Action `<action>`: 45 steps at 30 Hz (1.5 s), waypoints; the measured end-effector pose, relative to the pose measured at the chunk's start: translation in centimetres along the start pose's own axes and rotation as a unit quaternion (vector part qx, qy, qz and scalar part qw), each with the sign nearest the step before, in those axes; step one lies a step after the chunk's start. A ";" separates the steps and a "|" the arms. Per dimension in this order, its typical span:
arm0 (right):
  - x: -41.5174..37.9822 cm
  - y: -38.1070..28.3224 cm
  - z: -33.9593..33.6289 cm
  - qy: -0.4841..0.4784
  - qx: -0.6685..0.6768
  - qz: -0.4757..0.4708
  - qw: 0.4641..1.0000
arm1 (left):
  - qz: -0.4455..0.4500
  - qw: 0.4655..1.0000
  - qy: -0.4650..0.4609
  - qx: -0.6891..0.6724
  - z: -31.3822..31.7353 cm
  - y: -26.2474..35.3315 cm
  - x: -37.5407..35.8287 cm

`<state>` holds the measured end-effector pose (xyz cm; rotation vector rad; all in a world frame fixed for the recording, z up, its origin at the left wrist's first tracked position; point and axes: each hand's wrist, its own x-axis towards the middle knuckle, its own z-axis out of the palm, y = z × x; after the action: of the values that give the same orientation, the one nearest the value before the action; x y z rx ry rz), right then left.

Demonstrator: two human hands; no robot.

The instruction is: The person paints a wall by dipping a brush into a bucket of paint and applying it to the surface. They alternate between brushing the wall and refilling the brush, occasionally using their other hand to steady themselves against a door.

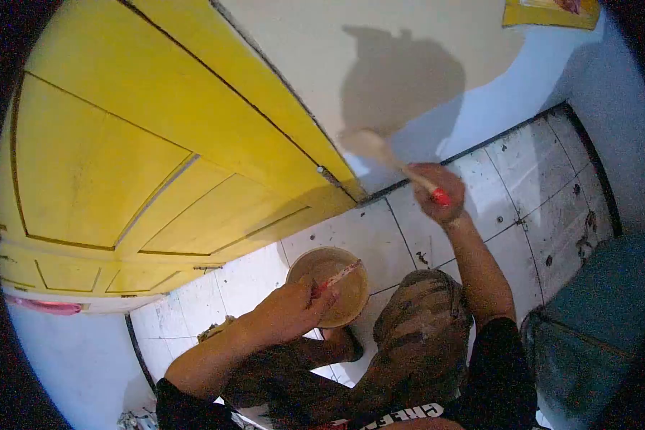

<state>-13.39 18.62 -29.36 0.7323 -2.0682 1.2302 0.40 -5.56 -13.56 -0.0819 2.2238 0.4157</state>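
My right hand [439, 193] is raised at the wall, closed round the red-ended handle of a wide-bladed putty knife [374, 149]. Beige material coats this blurred tool, whose broad end is at the lower edge of a beige coat [301, 43] on the wall. Lower down, my left hand [297, 309] is closed on a second, red-handled tool [344, 275], seen as a narrow, smeared strip over a round bucket [363, 297]. That hand overlaps the bucket's near left rim. Beige residue lines the bucket's inside, in front of my knees.
A yellow panelled door [107, 158] and its frame stand to the left. Stained white floor tiles [545, 236] run along the wall's dark skirting. A dark greenish object [588, 337] sits at the lower right, and a yellow-edged picture [552, 13] hangs at the top.
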 end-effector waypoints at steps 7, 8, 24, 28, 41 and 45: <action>-1.1 0.6 -3.8 0.110 -0.044 0.128 0.985 | 0.012 1.000 -0.022 -0.015 -0.3 -0.4 0.0; -1.1 0.2 -3.4 0.066 0.016 0.078 0.995 | 0.004 1.000 -0.024 -0.012 -0.2 -0.4 0.1; -2.5 5.2 -7.4 0.248 -0.192 0.119 0.942 | -0.013 1.000 -0.012 0.005 -0.3 -0.1 -0.7; -3.8 4.0 -2.3 0.161 -0.076 0.143 0.974 | -0.003 1.000 -0.011 -0.001 0.0 0.2 -0.5; -3.3 6.7 -3.2 0.156 0.205 0.175 0.950 | -0.004 1.000 0.002 0.002 0.4 -0.7 -0.8; -1.0 7.7 -8.2 0.196 -0.092 0.092 0.972 | -0.007 1.000 0.004 0.003 0.2 -0.6 -1.1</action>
<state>-16.47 29.30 -31.27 0.1947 -1.9123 1.1525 1.33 -6.12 -12.97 -0.0967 2.2320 0.4010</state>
